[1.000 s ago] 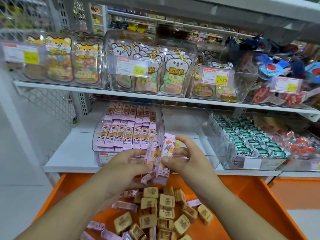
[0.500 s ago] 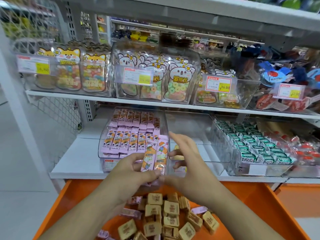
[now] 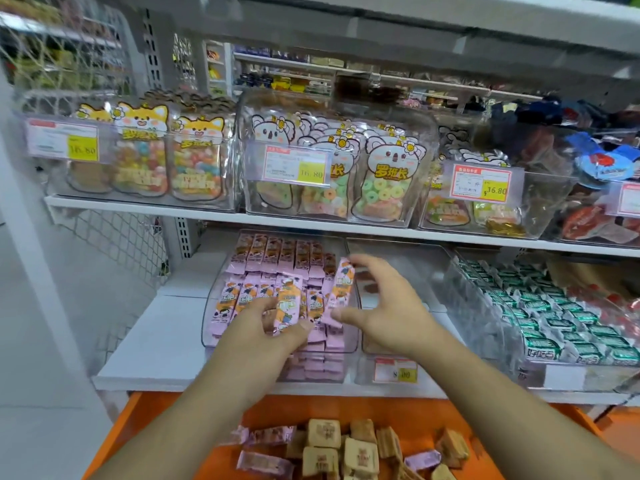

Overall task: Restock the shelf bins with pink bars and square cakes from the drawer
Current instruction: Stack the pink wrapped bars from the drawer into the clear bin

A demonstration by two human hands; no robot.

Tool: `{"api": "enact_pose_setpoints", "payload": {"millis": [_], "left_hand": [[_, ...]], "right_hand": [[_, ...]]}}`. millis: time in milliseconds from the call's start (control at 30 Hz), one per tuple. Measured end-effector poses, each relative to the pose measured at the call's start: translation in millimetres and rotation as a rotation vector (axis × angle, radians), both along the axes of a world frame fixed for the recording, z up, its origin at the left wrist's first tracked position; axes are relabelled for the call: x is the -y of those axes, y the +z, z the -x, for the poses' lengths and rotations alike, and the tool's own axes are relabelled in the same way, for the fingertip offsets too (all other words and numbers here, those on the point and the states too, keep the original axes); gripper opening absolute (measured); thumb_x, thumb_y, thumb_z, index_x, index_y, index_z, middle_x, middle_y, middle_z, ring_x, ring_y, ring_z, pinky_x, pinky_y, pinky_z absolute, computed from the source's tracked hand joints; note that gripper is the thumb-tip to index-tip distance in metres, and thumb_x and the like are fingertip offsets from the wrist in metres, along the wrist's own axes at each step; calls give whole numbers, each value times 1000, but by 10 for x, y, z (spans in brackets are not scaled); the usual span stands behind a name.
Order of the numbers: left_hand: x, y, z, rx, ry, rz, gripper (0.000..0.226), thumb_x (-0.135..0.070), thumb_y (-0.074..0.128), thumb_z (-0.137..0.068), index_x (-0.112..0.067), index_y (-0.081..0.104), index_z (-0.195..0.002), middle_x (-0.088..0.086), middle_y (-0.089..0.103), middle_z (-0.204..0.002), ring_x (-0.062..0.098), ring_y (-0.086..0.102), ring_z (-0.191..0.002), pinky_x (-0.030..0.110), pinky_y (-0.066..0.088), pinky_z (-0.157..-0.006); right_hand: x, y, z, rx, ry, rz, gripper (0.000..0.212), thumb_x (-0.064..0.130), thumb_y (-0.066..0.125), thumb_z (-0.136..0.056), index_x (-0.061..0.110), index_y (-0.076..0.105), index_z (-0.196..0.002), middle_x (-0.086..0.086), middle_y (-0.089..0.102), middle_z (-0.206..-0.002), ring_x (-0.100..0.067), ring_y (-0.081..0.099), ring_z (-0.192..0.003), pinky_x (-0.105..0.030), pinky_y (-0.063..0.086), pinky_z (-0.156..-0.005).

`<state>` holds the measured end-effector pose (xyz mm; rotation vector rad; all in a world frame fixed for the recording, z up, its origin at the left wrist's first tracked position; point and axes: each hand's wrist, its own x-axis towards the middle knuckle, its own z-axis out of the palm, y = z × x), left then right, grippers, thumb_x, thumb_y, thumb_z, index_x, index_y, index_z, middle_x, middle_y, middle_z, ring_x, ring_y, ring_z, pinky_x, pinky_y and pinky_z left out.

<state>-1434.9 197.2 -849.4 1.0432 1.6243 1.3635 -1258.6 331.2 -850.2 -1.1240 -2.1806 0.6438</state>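
Head view, centre of frame: I see both hands raised over the clear plastic bin of pink wrapped bars (image 3: 277, 271) on the lower white shelf (image 3: 156, 341). My left hand (image 3: 263, 327) pinches one pink bar with an orange cartoon print (image 3: 286, 306) between thumb and fingers; the bar stands nearly upright above the stacked rows in the bin. My right hand (image 3: 388, 306) is just right of it, fingers spread and lightly curved. A second pink bar (image 3: 341, 285) stands tilted at the bin's right edge, between the right thumb and forefinger. Whether those fingers actually touch this bar, I cannot tell.

Right of the pink bin stands a clear bin (image 3: 398, 265) that looks nearly empty, with a red and yellow price tag (image 3: 394, 372) on its front. Further right, a clear bin holds green and white wrapped packets (image 3: 540, 317).

At the bottom of the frame, the orange drawer (image 3: 145, 420) is open below the shelf. Tan square cakes in clear wrappers (image 3: 323, 434) lie heaped at its centre, with loose pink bars (image 3: 263, 464) scattered among them on the left and one at the right of the heap.

Across the upper shelf, clear bins hold cartoon-printed candy pouches (image 3: 381, 181), each bin with a price tag.
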Motion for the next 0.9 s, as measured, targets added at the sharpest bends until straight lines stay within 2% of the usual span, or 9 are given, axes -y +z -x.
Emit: {"api": "enact_pose_setpoints", "payload": {"millis": [67, 100, 133, 267, 400, 567, 767, 833, 900], "left_hand": [[-91, -33, 41, -16, 27, 37, 74, -37, 72, -95, -26, 35, -158, 0, 44, -157, -25, 58, -62, 7, 50, -55], [-122, -57, 64, -22, 27, 55, 74, -36, 72, -95, -25, 35, -158, 0, 44, -156, -23, 59, -63, 4, 45, -49], [-145, -96, 87, -36, 23, 64, 74, -37, 72, -94, -27, 36, -158, -2, 45, -156, -17, 63, -73, 3, 45, -51], [-205, -223, 194, -21, 7, 39, 79, -53, 76, -87, -35, 39, -154, -14, 50, -152, 2, 52, -123, 20, 48, -90], [-240, -285, 233, 33, -16, 62, 109, -76, 78, -54, -43, 39, -151, -14, 55, -147, 13, 65, -123, 43, 53, -104], [-287, -285, 213, 61, -29, 94, 112, -81, 72, -45, -47, 41, -147, -17, 55, -143, 17, 68, -119, 48, 55, -103], [-250, -230, 183, 108, -15, 125, 117, -77, 75, -43, -43, 42, -149, -20, 50, -132, 21, 68, -119, 47, 58, -97], [-230, -219, 187, 122, -11, 133, 108, -73, 79, -50, -43, 44, -148, -19, 51, -136, 19, 68, -120, 47, 58, -99], [-209, -193, 209, 145, -10, 140, 76, -59, 85, -71, -47, 48, -137, -14, 56, -141, 9, 71, -110, 46, 56, -99]], "right_hand": [[-302, 48, 103, 90, -8, 33, 86, 43, 89, -80, 27, 44, -152, 15, 48, -142, -9, 47, -135, -21, 34, -107], [-451, 61, 153, 129, -1, 51, 83, 43, 88, -82, 27, 45, -151, 11, 50, -145, -13, 45, -138, -22, 33, -107], [-607, 51, 201, 164, 6, 62, 79, 43, 87, -83, 29, 46, -149, 9, 51, -148, -16, 45, -141, -24, 34, -106], [-1110, -43, 324, 297, 12, 88, 80, 41, 85, -85, 27, 41, -150, 3, 43, -156, -19, 40, -145, -22, 31, -103], [-1372, -146, 415, 344, 8, 169, 108, 65, 79, -70, 27, 30, -159, 3, 35, -165, -21, 37, -150, -35, 34, -118], [-1424, -188, 471, 355, 31, 102, 70, 35, 75, -95, 22, 40, -155, -1, 40, -161, -22, 39, -146, -20, 30, -100], [-1260, -124, 462, 365, 43, 50, 71, 35, 74, -96, 23, 40, -157, -1, 37, -163, -22, 35, -150, -19, 26, -105], [-1137, -85, 442, 356, 34, 11, 73, 39, 74, -95, 24, 40, -158, -1, 39, -162, -23, 39, -148, -23, 31, -110], [-942, -21, 437, 282, 42, -2, 70, 34, 74, -96, 27, 41, -157, -3, 48, -156, -20, 53, -132, -27, 42, -106]]}}
